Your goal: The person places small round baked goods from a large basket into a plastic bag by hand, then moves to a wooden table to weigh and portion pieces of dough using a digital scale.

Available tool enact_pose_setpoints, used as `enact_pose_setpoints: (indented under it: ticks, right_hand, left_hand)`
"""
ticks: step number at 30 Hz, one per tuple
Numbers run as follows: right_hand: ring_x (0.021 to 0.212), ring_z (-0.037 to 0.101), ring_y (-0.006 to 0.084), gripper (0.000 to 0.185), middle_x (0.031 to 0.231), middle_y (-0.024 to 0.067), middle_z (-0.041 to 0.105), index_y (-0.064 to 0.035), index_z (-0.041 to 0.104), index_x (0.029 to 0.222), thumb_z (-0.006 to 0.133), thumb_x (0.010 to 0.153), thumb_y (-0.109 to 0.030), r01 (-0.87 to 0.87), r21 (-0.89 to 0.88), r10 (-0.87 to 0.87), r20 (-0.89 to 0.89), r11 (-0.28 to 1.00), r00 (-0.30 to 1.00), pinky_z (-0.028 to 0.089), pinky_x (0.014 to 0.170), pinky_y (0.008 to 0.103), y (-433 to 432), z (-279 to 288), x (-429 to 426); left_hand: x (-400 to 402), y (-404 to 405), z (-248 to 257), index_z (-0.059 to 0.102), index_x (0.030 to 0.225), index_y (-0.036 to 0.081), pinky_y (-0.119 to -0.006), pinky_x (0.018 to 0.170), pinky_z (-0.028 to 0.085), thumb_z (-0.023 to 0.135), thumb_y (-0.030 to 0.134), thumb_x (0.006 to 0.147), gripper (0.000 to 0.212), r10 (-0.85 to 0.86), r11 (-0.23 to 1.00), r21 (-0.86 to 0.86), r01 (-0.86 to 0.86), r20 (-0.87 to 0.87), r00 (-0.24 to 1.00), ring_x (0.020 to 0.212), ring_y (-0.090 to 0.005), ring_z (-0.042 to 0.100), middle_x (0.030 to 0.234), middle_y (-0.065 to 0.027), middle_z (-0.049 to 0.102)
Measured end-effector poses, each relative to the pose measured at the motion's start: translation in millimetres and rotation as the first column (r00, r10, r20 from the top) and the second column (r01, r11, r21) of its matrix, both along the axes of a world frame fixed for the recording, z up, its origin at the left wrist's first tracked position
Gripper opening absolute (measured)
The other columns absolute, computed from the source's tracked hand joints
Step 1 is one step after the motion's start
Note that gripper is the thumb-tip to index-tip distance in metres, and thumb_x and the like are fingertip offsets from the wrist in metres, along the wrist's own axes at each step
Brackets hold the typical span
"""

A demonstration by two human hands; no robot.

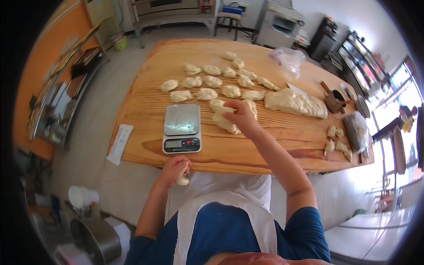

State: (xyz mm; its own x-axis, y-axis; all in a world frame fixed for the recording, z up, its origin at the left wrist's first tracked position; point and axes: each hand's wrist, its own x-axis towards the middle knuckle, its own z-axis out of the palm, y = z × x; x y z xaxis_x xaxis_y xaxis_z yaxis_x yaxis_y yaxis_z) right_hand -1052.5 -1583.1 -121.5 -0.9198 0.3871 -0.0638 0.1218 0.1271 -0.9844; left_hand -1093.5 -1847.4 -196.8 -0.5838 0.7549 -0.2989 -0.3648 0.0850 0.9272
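My left hand point(175, 169), by the table's near edge, is closed around a small piece of dough point(183, 181) that pokes out below the fingers. Over the wooden table, my right hand point(242, 116) pinches a pale dough piece point(222, 118) between thumb and fingers. More dough point(252, 106) lies partly hidden behind that hand. Between my hands sits a digital kitchen scale point(182, 128) with a bare metal plate. Several dough portions point(206, 94) lie in rough rows beyond it. A long slab of dough point(295, 102) rests to the right.
Several small dough scraps point(332, 131) lie near a plastic-wrapped bundle point(356, 132) at the wooden table's point(212, 162) right end. A metal pot point(334, 100) and a clear plastic bag point(289, 61) stand farther back. A white printed packet point(120, 144) lies at the left edge.
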Motion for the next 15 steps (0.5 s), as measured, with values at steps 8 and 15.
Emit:
enact_pose_setpoints:
  ticks: [8, 15]
  right_hand:
    - [0.085, 0.054, 0.0251, 0.031, 0.095, 0.0158, 0.055, -0.0011, 0.049, 0.105, 0.054, 0.076, -0.013, -0.172, 0.409, 0.187, 0.003, 0.896, 0.982, 0.043, 0.073, 0.0307, -74, -34, -81]
    - [0.086, 0.053, 0.0309, 0.026, 0.099, 0.0165, 0.052, -0.0019, 0.051, 0.101, 0.052, 0.075, -0.003, 0.026, 0.624, 0.227, -0.323, 0.781, 0.919, 0.045, 0.07, 0.0337, -59, -20, -16]
  left_hand:
    - [4, 0, 3, 0.053, 0.076, 0.001, -0.019, 0.046, 0.032, 0.045, 0.012, 0.08, 0.014, -0.003, 0.997, -0.076, 0.003, -0.001, 1.0, 0.051, -0.0062, 0.042, 0.057, -0.0017, 0.049]
    - [9, 0, 4, 0.053, 0.077, 0.002, -0.018, 0.048, 0.034, 0.044, 0.012, 0.081, 0.014, -0.021, 1.0, 0.0, 0.021, -0.032, 0.999, 0.054, -0.0055, 0.044, 0.06, -0.0013, 0.049]
